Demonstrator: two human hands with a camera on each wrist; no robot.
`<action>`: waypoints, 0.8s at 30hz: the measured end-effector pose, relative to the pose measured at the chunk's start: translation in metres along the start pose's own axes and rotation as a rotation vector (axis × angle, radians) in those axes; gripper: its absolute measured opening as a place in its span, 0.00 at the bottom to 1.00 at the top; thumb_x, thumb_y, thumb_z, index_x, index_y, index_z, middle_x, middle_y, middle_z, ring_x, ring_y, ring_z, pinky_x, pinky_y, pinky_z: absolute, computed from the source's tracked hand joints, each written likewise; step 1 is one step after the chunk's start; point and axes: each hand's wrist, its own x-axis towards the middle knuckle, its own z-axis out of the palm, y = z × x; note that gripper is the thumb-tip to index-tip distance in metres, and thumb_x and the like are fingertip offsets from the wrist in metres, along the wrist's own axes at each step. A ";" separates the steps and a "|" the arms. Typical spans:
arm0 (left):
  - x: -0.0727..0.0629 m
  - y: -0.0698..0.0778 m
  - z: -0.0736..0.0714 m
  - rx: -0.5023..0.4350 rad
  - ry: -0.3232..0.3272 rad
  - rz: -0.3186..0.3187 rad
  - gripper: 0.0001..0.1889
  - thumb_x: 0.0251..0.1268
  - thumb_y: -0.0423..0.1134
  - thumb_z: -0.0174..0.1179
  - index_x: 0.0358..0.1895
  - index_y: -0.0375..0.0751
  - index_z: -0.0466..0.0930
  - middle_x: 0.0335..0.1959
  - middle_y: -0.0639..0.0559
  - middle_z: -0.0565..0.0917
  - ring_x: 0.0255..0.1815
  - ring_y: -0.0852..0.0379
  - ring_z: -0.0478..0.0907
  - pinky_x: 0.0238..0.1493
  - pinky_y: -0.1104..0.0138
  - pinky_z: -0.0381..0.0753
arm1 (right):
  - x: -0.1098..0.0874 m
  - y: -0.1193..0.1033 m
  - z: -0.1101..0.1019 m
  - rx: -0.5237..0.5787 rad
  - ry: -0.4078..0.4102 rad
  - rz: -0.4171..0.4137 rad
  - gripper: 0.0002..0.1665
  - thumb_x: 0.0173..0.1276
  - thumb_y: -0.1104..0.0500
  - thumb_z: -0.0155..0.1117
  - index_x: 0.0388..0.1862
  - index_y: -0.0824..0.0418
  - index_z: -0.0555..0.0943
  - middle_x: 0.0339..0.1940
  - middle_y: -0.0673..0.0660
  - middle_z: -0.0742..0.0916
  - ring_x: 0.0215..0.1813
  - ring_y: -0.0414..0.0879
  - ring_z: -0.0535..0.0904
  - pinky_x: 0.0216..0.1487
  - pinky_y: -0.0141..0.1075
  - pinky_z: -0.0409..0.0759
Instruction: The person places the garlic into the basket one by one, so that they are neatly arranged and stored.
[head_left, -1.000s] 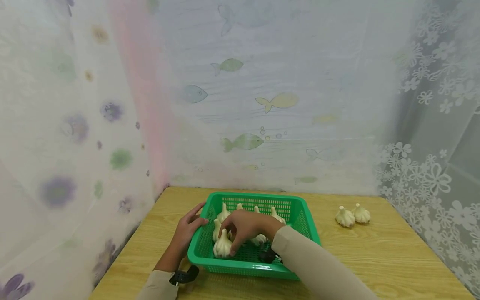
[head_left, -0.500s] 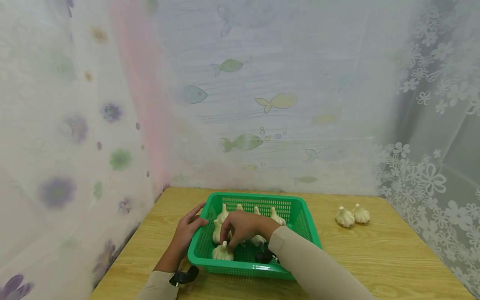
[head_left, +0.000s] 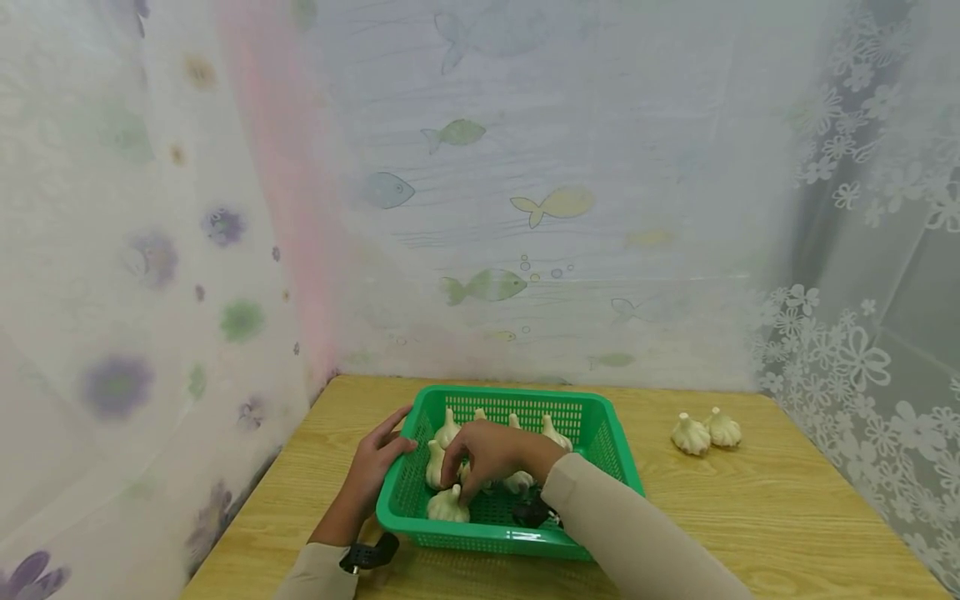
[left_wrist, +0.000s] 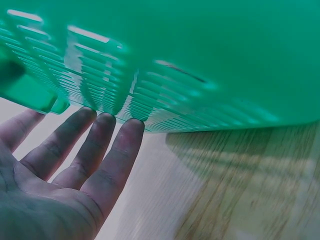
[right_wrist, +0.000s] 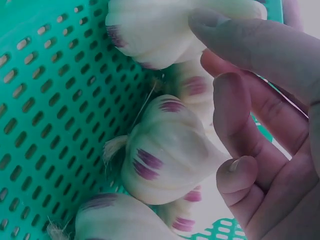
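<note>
A green plastic basket (head_left: 525, 533) stands on the table with several garlic bulbs inside. At its near left corner, my right hand (head_left: 491, 454) reaches in with bent fingers, the thumb and a finger at the neck of a garlic bulb (head_left: 447, 506). In the right wrist view the thumb (right_wrist: 250, 42) lies against that garlic bulb (right_wrist: 155, 30); the far side of the grip is hidden. Another garlic bulb (right_wrist: 170, 150) rests beside it, under the curled fingers. My left hand (head_left: 375, 458) rests against the basket's left side, its straight fingertips (left_wrist: 131, 132) touching the slotted wall.
Two garlic bulbs (head_left: 705, 431) sit side by side on the wooden table (head_left: 720, 517), right of the basket. Behind the table hangs a fish-patterned curtain (head_left: 555, 250). A dark wrist device (head_left: 532, 510) on the right arm hangs inside the basket.
The garlic bulb at my right hand has sunk lower and tilted in the basket's near left corner. My left hand and the basket stay where they were.
</note>
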 end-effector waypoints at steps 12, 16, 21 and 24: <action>-0.001 0.000 0.000 -0.005 -0.001 0.004 0.33 0.72 0.34 0.60 0.78 0.57 0.68 0.66 0.35 0.80 0.57 0.43 0.84 0.50 0.52 0.87 | -0.014 -0.004 -0.004 -0.008 -0.024 0.014 0.16 0.60 0.57 0.81 0.48 0.51 0.92 0.47 0.44 0.91 0.37 0.34 0.86 0.40 0.30 0.85; 0.000 0.000 0.000 -0.006 -0.001 0.005 0.33 0.71 0.34 0.60 0.78 0.57 0.67 0.66 0.34 0.80 0.57 0.42 0.84 0.50 0.52 0.87 | -0.021 -0.006 -0.007 0.002 -0.027 0.028 0.17 0.61 0.59 0.80 0.50 0.52 0.91 0.49 0.44 0.91 0.36 0.35 0.87 0.39 0.30 0.85; -0.001 0.001 0.000 -0.013 -0.005 0.004 0.33 0.71 0.34 0.60 0.78 0.59 0.68 0.66 0.34 0.80 0.57 0.41 0.84 0.49 0.51 0.88 | -0.032 -0.003 -0.011 0.028 -0.005 0.049 0.20 0.63 0.56 0.79 0.55 0.50 0.89 0.55 0.43 0.89 0.34 0.36 0.87 0.37 0.33 0.85; -0.002 0.001 0.000 -0.015 -0.009 0.006 0.33 0.72 0.35 0.60 0.78 0.57 0.67 0.66 0.34 0.80 0.56 0.40 0.85 0.49 0.51 0.88 | -0.041 0.001 -0.016 0.032 0.035 0.061 0.22 0.62 0.52 0.80 0.56 0.48 0.89 0.56 0.44 0.88 0.36 0.36 0.87 0.41 0.33 0.85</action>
